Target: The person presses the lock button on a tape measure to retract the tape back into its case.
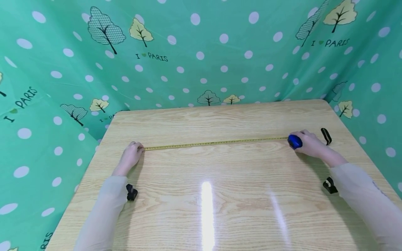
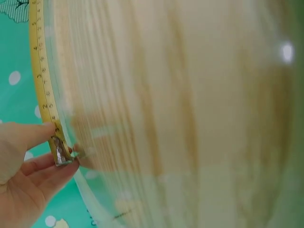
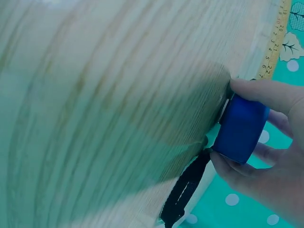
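A yellow tape measure blade (image 1: 213, 143) stretches across the wooden table between the two hands. At its metal end hook (image 2: 61, 151), the left hand (image 1: 132, 153) pinches the blade between thumb and fingers, as the left wrist view shows. The right hand (image 1: 309, 143) grips the blue tape measure case (image 3: 241, 128), with the thumb on one side and fingers round the other. Printed numbers run along the blade (image 3: 274, 50) where it leaves the case. A black strap (image 3: 186, 187) trails from near the case in the right wrist view.
Both hands are over the wooden table (image 1: 176, 216), which has bright light reflections on its surface. Behind it and at both sides hangs a green dotted curtain (image 1: 213, 66). Black pieces show beside the left sleeve (image 1: 103, 205) and right sleeve (image 1: 361, 195).
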A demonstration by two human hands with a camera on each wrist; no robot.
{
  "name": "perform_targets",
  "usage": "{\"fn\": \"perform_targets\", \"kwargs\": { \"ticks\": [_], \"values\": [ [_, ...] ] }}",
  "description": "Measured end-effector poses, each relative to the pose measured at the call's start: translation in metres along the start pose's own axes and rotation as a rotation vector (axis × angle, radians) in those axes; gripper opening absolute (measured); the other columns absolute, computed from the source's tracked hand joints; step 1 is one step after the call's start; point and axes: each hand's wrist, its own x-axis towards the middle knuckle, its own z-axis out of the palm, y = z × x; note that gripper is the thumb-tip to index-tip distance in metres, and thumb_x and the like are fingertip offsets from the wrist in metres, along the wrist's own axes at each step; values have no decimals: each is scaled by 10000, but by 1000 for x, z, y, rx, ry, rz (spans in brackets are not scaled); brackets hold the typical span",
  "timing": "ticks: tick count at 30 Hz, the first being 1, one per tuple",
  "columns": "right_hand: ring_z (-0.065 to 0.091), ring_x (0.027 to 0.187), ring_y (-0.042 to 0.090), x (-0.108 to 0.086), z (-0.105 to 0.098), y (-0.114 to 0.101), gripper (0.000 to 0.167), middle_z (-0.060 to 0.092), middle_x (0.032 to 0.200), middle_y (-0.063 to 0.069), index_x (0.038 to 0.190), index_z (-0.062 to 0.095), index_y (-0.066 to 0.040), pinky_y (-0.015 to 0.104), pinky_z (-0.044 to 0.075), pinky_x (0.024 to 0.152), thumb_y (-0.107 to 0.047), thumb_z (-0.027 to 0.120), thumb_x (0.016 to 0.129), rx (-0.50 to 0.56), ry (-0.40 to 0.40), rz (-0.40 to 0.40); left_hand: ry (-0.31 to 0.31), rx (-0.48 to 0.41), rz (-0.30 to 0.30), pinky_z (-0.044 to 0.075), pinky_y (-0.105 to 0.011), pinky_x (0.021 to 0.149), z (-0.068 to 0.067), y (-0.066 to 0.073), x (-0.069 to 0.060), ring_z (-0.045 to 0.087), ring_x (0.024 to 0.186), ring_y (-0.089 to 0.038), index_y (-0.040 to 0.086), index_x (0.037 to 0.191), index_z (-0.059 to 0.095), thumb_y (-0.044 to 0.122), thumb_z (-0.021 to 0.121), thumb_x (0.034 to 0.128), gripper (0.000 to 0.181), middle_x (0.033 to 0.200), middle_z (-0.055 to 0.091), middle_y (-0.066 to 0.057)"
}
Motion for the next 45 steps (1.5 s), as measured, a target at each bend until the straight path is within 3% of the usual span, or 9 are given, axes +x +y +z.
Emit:
{"fn": "perform_targets", "kwargs": {
  "ticks": [7,16,20,23,33,45],
  "values": [
    [476,884,505,-4,-6,-3,574,335,1060,364,1227,389,57,533,469,675,-73,651,732,67,-18,4,-10,-15,13,453,-457,719,-3,-2,-1,532,839,-370,-81,930,566,6,507,878,117,903,524,-244],
    [450,942,500,-11,-16,-7,544,341,1102,359,1213,399,33,560,445,709,-76,657,746,103,-19,-11,15,-73,47,452,-449,731,-7,-7,-7,529,876,-399,-78,909,542,38,489,894,128,910,552,-260],
    [440,963,516,-15,-20,-8,560,350,1120,370,1219,392,24,563,443,718,-111,678,757,110,-24,-25,13,-108,36,447,-448,715,-14,-7,-12,518,877,-401,-69,926,538,68,470,910,154,937,537,-264],
    [443,962,519,-18,-22,-8,578,360,1113,363,1228,389,17,564,446,715,-140,689,759,101,-18,-36,3,-121,12,438,-479,734,-19,-6,-14,508,895,-402,-78,967,526,38,436,917,156,977,513,-272],
    [458,943,522,-27,-25,-17,588,347,1124,353,1260,360,1,590,437,701,-192,662,794,75,-4,-54,30,-125,19,434,-486,736,-36,-8,-22,493,894,-383,-75,1006,504,57,407,937,177,992,481,-257],
    [470,945,491,-39,-38,-29,581,381,1136,315,1248,382,17,553,457,680,-174,675,784,33,36,-121,85,-124,82,429,-483,707,-49,-10,-29,494,850,-360,-83,958,514,17,440,916,131,928,499,-238]
  ]
}}
